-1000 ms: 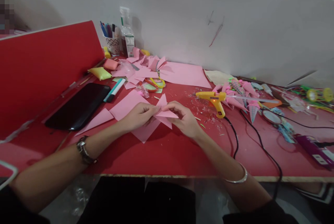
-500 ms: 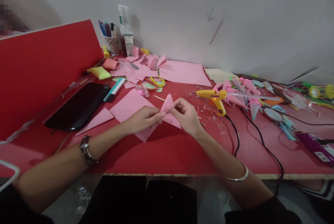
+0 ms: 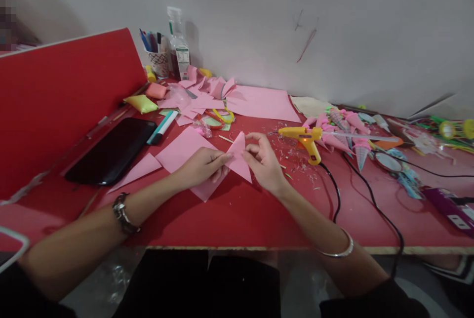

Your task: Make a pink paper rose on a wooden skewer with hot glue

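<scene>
A piece of pink paper (image 3: pixel 239 160), curled toward a cone with its point up, is held above the red table between both hands. My left hand (image 3: pixel 202 167) pinches its left edge between thumb and fingers. On the other side, my right hand (image 3: pixel 264 162) grips the right edge, with thumb in front and fingers curled behind. Under and beside my left hand lies a flat pink paper square (image 3: pixel 181 147). A pink paper triangle (image 3: pixel 138 172) rests left of that square.
A yellow glue gun (image 3: pixel 309 142) with its cord lies right of my hands, before several finished pink cones (image 3: pixel 361 150). Left are a black phone (image 3: pixel 111 152) and markers (image 3: pixel 163 125). Pink scraps (image 3: pixel 200 103), a bottle (image 3: pixel 180 54) and a pen cup (image 3: pixel 158 61) stand behind.
The paper has unrolled a little and turned, showing a wider flat face. My right fingers have loosened and spread slightly; my left hand stays nearly in place.
</scene>
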Available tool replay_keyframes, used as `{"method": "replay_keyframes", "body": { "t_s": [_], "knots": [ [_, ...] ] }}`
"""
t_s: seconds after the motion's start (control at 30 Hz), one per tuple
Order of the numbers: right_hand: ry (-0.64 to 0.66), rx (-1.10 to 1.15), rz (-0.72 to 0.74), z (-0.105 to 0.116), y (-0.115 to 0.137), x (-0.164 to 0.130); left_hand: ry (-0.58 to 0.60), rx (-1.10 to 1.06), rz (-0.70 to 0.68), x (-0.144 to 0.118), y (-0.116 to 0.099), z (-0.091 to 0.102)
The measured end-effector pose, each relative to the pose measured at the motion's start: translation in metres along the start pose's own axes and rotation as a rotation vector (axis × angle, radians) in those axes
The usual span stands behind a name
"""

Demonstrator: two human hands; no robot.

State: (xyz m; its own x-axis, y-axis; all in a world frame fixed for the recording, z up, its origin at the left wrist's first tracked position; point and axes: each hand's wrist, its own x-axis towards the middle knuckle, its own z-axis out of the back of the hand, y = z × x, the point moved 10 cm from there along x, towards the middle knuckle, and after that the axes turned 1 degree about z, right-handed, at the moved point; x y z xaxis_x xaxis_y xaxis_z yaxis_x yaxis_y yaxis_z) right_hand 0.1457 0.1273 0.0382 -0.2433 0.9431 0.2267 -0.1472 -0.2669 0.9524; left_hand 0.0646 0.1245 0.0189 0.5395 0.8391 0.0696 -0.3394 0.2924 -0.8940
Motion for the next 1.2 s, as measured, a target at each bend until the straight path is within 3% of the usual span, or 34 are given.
{"method": "replay_keyframes", "body": {
  "t_s": [0.23,0.4,0.67,0.93,1.2],
  "knots": [
    [-0.004,-0.092,0.051,0.001,0.005,-0.001,-0.085,0.040,-0.060,0.000,-0.007,0.010],
    [-0.037,-0.220,0.254,0.004,0.023,-0.005,0.005,-0.157,0.001,0.000,-0.001,0.005],
    [0.111,-0.277,0.400,-0.008,0.040,-0.010,0.069,-0.357,0.104,-0.001,0.007,0.001],
    [0.025,-0.197,0.218,0.001,0.028,-0.003,0.171,-0.283,0.017,-0.001,-0.001,-0.011],
    [-0.019,0.002,0.034,0.001,0.005,-0.001,0.181,-0.104,-0.059,-0.003,-0.009,-0.013]
  ]
}}
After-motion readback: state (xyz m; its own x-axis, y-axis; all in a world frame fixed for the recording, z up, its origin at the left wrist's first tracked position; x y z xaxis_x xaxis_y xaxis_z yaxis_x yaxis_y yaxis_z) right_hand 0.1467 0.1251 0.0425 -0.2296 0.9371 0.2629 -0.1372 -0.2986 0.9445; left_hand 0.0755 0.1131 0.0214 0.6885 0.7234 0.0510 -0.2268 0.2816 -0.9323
